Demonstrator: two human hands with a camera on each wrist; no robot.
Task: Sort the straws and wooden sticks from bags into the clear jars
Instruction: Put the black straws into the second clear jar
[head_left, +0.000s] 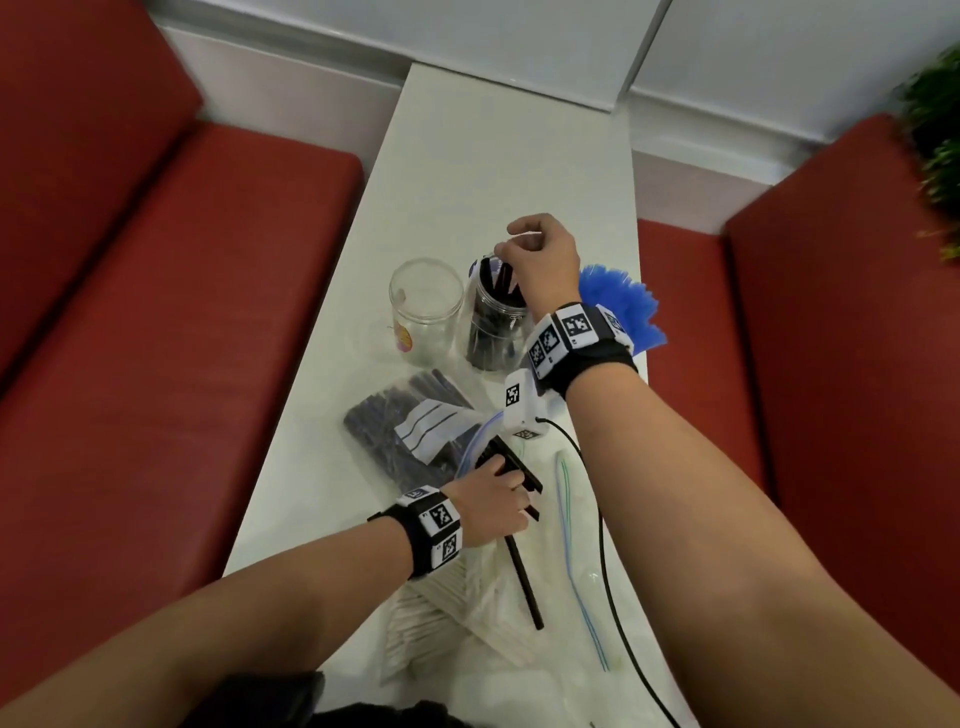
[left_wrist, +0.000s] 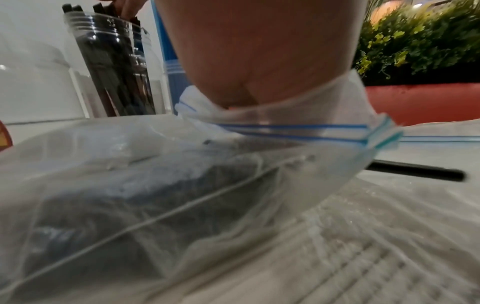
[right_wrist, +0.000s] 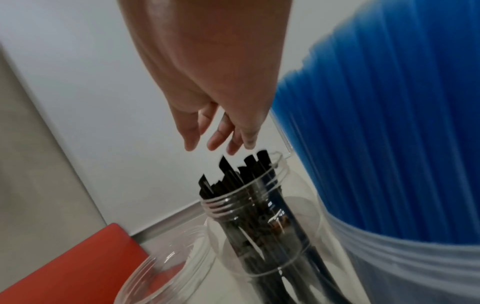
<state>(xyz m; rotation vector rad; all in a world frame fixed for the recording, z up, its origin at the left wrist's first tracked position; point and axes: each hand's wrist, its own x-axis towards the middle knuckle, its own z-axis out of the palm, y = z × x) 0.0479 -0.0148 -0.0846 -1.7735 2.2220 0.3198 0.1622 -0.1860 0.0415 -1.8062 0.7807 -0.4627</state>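
A clear jar (head_left: 493, 332) (right_wrist: 259, 236) (left_wrist: 116, 72) stands mid-table, filled with upright black straws. My right hand (head_left: 545, 254) (right_wrist: 215, 144) hovers just over their tips, fingers loose and holding nothing. Left of it stands an empty clear jar (head_left: 423, 312) (right_wrist: 166, 267). My left hand (head_left: 498, 499) (left_wrist: 259, 61) reaches into the mouth of a zip bag (left_wrist: 298, 131) and grips a few black straws (head_left: 511, 465). One long black straw (head_left: 524, 582) (left_wrist: 415, 172) sticks out from under that hand. Another bag of black straws (head_left: 395, 431) (left_wrist: 130, 195) lies beside it. A bag of wooden sticks (head_left: 431, 618) sits nearer me.
A fan of blue straws (head_left: 623, 301) (right_wrist: 389, 144) stands behind my right wrist at the table's right edge. A black cable (head_left: 602, 519) runs across the near table. Red benches (head_left: 156, 312) flank the narrow white table (head_left: 493, 156); a plant (head_left: 935, 130) is at far right.
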